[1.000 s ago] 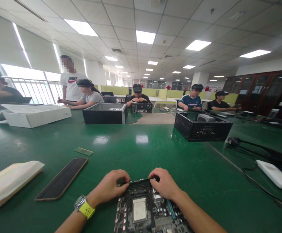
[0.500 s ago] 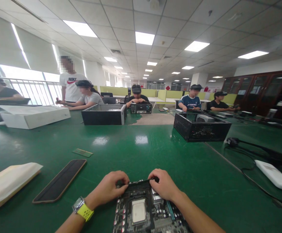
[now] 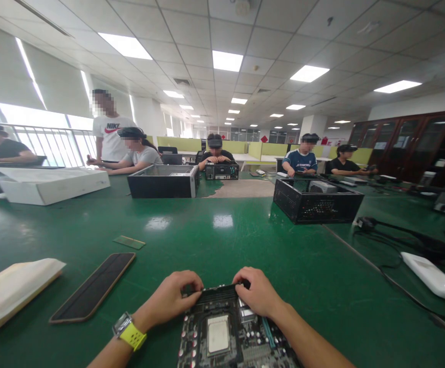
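A dark motherboard (image 3: 241, 342) lies on the green table at the bottom middle, with a pale square processor (image 3: 218, 335) in its socket. Long dark memory slots (image 3: 218, 295) run along its far edge. My left hand (image 3: 174, 296), with a yellow-strapped watch (image 3: 130, 331) on the wrist, is closed at the left end of these slots, thumb and fingers pinching the edge. At their right end my right hand (image 3: 258, 294) grips likewise, fingers curled over the far side. Whether a memory module stands between them I cannot tell. A green memory module (image 3: 129, 242) lies flat on the table, ahead and left.
Left of the board lie a dark phone-like slab (image 3: 94, 289) and a paper-wrapped package (image 3: 15, 291). Farther off stand black computer cases (image 3: 318, 199) and a white box (image 3: 53, 185). A white power bank-like block (image 3: 432, 276) and cables are at right. Several people work around the table.
Both hands keep the same hold at the far edge of the motherboard. The view has shifted very slightly; nothing else visibly moves.
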Demonstrator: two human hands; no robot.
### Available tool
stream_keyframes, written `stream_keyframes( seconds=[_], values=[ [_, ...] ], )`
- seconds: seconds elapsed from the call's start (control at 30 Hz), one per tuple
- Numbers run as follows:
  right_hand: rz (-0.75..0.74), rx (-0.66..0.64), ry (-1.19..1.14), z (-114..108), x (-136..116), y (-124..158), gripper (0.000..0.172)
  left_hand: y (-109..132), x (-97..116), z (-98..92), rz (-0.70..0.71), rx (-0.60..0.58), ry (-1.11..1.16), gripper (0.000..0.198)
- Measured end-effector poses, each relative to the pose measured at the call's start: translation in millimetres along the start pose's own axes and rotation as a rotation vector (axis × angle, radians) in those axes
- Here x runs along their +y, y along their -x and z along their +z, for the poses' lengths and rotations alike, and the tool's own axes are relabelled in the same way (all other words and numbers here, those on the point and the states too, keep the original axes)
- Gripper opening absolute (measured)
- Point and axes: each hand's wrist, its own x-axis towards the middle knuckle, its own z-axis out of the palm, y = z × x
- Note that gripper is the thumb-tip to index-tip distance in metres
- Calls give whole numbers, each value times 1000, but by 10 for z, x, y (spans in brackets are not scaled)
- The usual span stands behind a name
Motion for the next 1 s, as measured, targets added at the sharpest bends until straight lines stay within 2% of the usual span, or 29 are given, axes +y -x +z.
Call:
stream_keyframes(
  seconds=[1.0],
  values=[
    [0,-11,7,-17,-16,-2,16,1,30,-33,-28,-28,-24,12]
  ],
)
